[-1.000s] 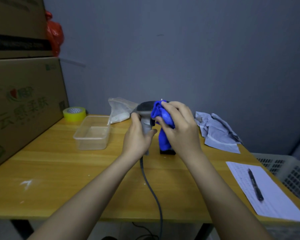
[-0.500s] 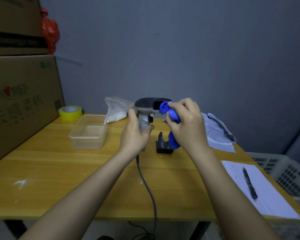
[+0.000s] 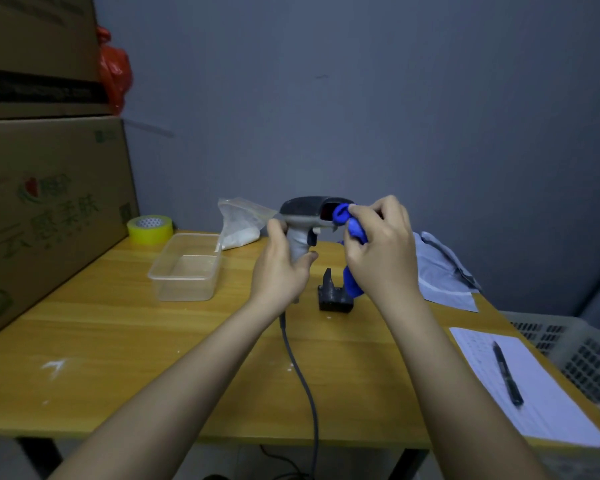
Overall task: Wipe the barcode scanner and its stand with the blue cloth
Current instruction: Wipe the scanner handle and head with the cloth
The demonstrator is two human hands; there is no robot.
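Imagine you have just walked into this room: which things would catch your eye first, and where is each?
At the centre, the left hand holds up the barcode scanner by its grip while the right hand presses the blue cloth against its front window. Below them, the black stand sits empty on the wooden table.

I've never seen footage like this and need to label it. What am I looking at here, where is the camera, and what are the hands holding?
There is no machine: a person wears a camera on the head, looking down at their own hands. The left hand grips the handle of a grey pistol-shaped barcode scanner, lifted off its small black stand. The right hand presses a bunched blue cloth against the scanner's front window. On the yellow wooden table lie a clear plastic tub, a yellow tape roll and a black pen on a white sheet.
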